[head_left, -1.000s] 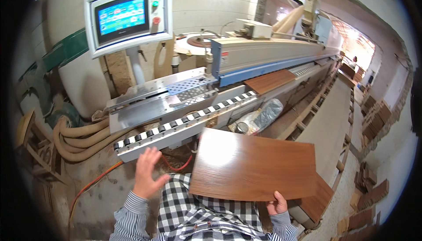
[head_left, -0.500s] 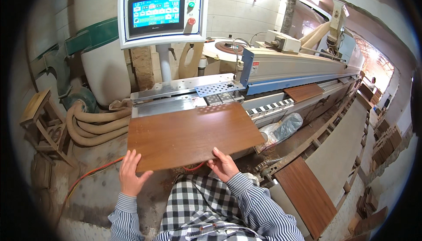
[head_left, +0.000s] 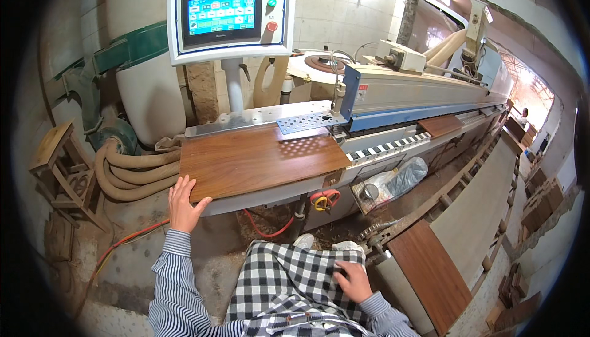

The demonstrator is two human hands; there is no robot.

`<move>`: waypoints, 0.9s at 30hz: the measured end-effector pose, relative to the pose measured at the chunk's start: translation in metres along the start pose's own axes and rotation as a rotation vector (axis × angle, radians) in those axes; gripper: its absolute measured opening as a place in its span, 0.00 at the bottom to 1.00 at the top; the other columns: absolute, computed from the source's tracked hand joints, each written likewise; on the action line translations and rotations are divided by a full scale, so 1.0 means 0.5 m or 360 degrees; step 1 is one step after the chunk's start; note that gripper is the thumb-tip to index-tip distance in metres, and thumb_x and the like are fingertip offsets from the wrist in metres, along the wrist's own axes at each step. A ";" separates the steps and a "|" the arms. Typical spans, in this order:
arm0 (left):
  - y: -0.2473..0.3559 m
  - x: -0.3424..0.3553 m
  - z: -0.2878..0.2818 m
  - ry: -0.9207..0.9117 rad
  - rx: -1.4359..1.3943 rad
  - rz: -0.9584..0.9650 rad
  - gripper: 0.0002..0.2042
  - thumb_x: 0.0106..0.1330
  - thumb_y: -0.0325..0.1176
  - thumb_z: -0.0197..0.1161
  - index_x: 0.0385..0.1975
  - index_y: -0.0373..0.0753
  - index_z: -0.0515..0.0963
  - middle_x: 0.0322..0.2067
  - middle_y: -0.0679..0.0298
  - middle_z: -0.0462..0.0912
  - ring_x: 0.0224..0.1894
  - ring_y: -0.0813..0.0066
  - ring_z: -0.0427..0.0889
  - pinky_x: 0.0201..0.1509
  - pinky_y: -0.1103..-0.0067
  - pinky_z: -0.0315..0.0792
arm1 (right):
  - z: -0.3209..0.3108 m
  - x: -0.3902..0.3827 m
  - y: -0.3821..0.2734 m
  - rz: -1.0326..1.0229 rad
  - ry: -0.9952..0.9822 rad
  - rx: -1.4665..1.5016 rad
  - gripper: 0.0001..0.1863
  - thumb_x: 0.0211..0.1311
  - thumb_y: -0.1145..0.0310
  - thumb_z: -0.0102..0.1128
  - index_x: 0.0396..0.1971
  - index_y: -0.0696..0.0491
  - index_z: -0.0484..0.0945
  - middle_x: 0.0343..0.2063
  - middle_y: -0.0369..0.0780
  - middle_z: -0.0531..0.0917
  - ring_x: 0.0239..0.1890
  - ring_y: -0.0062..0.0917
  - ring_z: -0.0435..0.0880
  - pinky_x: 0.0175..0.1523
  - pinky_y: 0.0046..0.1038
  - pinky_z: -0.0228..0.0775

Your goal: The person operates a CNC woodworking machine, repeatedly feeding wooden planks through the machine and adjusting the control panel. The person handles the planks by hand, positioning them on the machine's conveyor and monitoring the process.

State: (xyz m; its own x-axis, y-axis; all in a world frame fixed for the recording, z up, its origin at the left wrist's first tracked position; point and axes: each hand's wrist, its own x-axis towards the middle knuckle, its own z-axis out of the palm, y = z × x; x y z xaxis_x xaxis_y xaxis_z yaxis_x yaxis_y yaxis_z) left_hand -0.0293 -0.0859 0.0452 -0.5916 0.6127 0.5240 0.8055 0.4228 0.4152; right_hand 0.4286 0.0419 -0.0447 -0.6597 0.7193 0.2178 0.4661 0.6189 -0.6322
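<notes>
A brown wood-grain board [head_left: 252,162] lies flat on the metal infeed table of the edge-banding machine [head_left: 418,91]. Its far right part reaches under a perforated blue-grey plate [head_left: 304,123]. My left hand [head_left: 184,205] is at the board's near left corner, thumb and fingers apart, touching the edge without wrapping round it. Apart from the board, my right hand [head_left: 353,280] hangs over my checked apron [head_left: 289,275], fingers loosely bent and holding nothing. Farther along the machine's track sits another brown board [head_left: 440,126].
A control screen [head_left: 221,15] on a post stands behind the table. To my right, a brown board [head_left: 429,275] rests on a conveyor belt [head_left: 470,220]. Beige hoses [head_left: 138,174] and a wooden stool [head_left: 61,171] are at left. Yellow-handled scissors [head_left: 321,203] hang below the table.
The board has moved away from me and come down flat on the table. My left hand has followed its corner forward. My right hand has let go and drawn back over the apron.
</notes>
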 end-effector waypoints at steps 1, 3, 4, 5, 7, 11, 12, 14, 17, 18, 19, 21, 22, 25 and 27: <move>0.000 -0.002 0.002 0.0003 -0.0001 -0.0010 0.31 0.53 0.49 0.70 0.54 0.36 0.74 0.61 0.52 0.71 0.67 0.56 0.62 0.71 0.60 0.51 | 0.012 -0.038 0.017 0.0003 0.0011 -0.0218 0.22 0.57 0.62 0.61 0.50 0.56 0.76 0.51 0.46 0.78 0.55 0.41 0.73 0.61 0.40 0.62; 0.003 -0.004 0.001 -0.0007 0.0017 -0.0029 0.31 0.53 0.49 0.70 0.54 0.37 0.74 0.61 0.52 0.70 0.68 0.56 0.61 0.72 0.59 0.49 | 0.039 -0.088 0.041 -0.0112 0.0011 -0.0642 0.22 0.58 0.60 0.60 0.51 0.53 0.77 0.55 0.46 0.75 0.59 0.42 0.68 0.63 0.44 0.58; 0.003 -0.004 0.000 -0.0018 0.0027 -0.0041 0.31 0.53 0.49 0.70 0.55 0.37 0.74 0.62 0.52 0.69 0.68 0.56 0.61 0.72 0.59 0.48 | 0.051 -0.107 0.046 -0.0159 0.0055 -0.0694 0.19 0.58 0.60 0.59 0.48 0.51 0.79 0.56 0.44 0.74 0.61 0.42 0.66 0.64 0.46 0.56; 0.004 -0.003 0.000 -0.0026 0.0032 -0.0048 0.31 0.54 0.49 0.70 0.55 0.37 0.74 0.62 0.52 0.69 0.68 0.56 0.60 0.72 0.60 0.47 | 0.053 -0.107 0.046 -0.0112 0.0062 -0.0647 0.18 0.58 0.61 0.59 0.47 0.50 0.79 0.56 0.44 0.74 0.61 0.42 0.66 0.64 0.46 0.56; 0.004 -0.006 0.001 -0.0012 0.0042 -0.0055 0.31 0.54 0.48 0.69 0.56 0.37 0.73 0.63 0.52 0.67 0.69 0.55 0.58 0.72 0.60 0.46 | 0.054 -0.097 0.049 -0.0021 0.0075 -0.0553 0.16 0.58 0.62 0.59 0.45 0.50 0.81 0.56 0.42 0.74 0.62 0.41 0.66 0.64 0.46 0.56; -0.018 -0.017 -0.014 0.0022 0.0062 -0.0095 0.31 0.56 0.48 0.67 0.57 0.38 0.72 0.65 0.52 0.65 0.70 0.52 0.55 0.72 0.59 0.45 | 0.055 -0.095 0.055 -0.0068 0.0131 -0.0517 0.14 0.57 0.63 0.59 0.43 0.50 0.82 0.56 0.41 0.75 0.61 0.40 0.67 0.64 0.45 0.57; -0.030 -0.023 -0.016 0.0040 0.0050 -0.0091 0.30 0.56 0.45 0.68 0.57 0.38 0.71 0.64 0.52 0.65 0.70 0.52 0.55 0.72 0.60 0.48 | 0.055 -0.095 0.055 -0.0072 0.0139 -0.0509 0.14 0.57 0.63 0.60 0.43 0.50 0.82 0.56 0.41 0.75 0.61 0.40 0.67 0.64 0.45 0.57; -0.047 -0.031 -0.023 0.0033 -0.0086 -0.0139 0.28 0.57 0.42 0.68 0.57 0.38 0.71 0.64 0.52 0.66 0.70 0.52 0.55 0.71 0.62 0.50 | 0.054 -0.096 0.051 -0.0073 0.0151 -0.0487 0.14 0.57 0.63 0.60 0.43 0.50 0.81 0.56 0.40 0.75 0.61 0.40 0.67 0.64 0.45 0.57; -0.046 -0.037 -0.025 0.0008 -0.0236 -0.0195 0.25 0.60 0.36 0.66 0.58 0.38 0.71 0.63 0.55 0.67 0.70 0.56 0.56 0.70 0.65 0.55 | 0.046 -0.092 0.039 -0.0087 0.0191 -0.0537 0.15 0.54 0.66 0.62 0.43 0.50 0.81 0.52 0.42 0.78 0.57 0.42 0.71 0.61 0.44 0.61; -0.045 -0.035 -0.024 -0.0012 -0.0259 -0.0191 0.25 0.61 0.35 0.65 0.58 0.37 0.71 0.64 0.56 0.67 0.70 0.57 0.56 0.70 0.66 0.55 | 0.048 -0.094 0.047 -0.0080 0.0276 -0.0400 0.15 0.54 0.67 0.61 0.44 0.50 0.81 0.51 0.42 0.78 0.56 0.42 0.72 0.61 0.44 0.62; -0.044 -0.032 -0.022 -0.0034 -0.0285 -0.0184 0.24 0.62 0.35 0.64 0.58 0.37 0.70 0.64 0.56 0.67 0.70 0.59 0.57 0.70 0.66 0.55 | 0.051 -0.094 0.064 -0.0071 0.0362 -0.0266 0.15 0.55 0.67 0.61 0.44 0.50 0.81 0.50 0.43 0.79 0.54 0.41 0.74 0.60 0.43 0.64; -0.047 -0.030 -0.021 -0.0030 -0.0256 -0.0172 0.24 0.62 0.34 0.64 0.58 0.37 0.71 0.63 0.56 0.68 0.70 0.59 0.58 0.70 0.67 0.55 | 0.060 -0.114 0.085 0.0283 0.0674 0.0179 0.14 0.59 0.68 0.59 0.44 0.55 0.80 0.47 0.45 0.81 0.50 0.39 0.78 0.55 0.38 0.70; -0.050 -0.029 -0.018 -0.0035 -0.0248 -0.0160 0.24 0.62 0.34 0.63 0.58 0.37 0.71 0.63 0.56 0.68 0.69 0.59 0.58 0.70 0.67 0.55 | 0.063 -0.117 0.118 0.0622 0.0908 0.0787 0.15 0.61 0.67 0.58 0.46 0.55 0.79 0.48 0.45 0.81 0.51 0.37 0.78 0.55 0.36 0.71; -0.072 -0.032 -0.021 -0.0024 -0.0261 -0.0122 0.24 0.62 0.34 0.64 0.58 0.39 0.71 0.63 0.56 0.68 0.69 0.58 0.59 0.70 0.67 0.54 | 0.018 -0.160 0.220 0.1300 0.1477 0.2486 0.13 0.62 0.66 0.56 0.45 0.56 0.76 0.44 0.43 0.82 0.46 0.30 0.81 0.53 0.32 0.75; -0.094 -0.030 -0.008 -0.0015 -0.0338 -0.0057 0.24 0.63 0.34 0.63 0.59 0.39 0.70 0.63 0.56 0.68 0.69 0.59 0.59 0.70 0.67 0.54 | -0.008 -0.206 0.275 0.1386 0.1874 0.2686 0.11 0.62 0.65 0.56 0.41 0.55 0.75 0.44 0.43 0.82 0.45 0.32 0.82 0.51 0.34 0.77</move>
State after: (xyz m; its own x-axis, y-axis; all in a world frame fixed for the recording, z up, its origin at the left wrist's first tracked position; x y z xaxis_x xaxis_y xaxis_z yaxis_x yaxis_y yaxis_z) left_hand -0.0585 -0.1176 0.0208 -0.6184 0.6067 0.4995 0.7585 0.2945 0.5814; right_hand 0.5628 0.0543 -0.1513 0.2054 0.7890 -0.5791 -0.8460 -0.1544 -0.5104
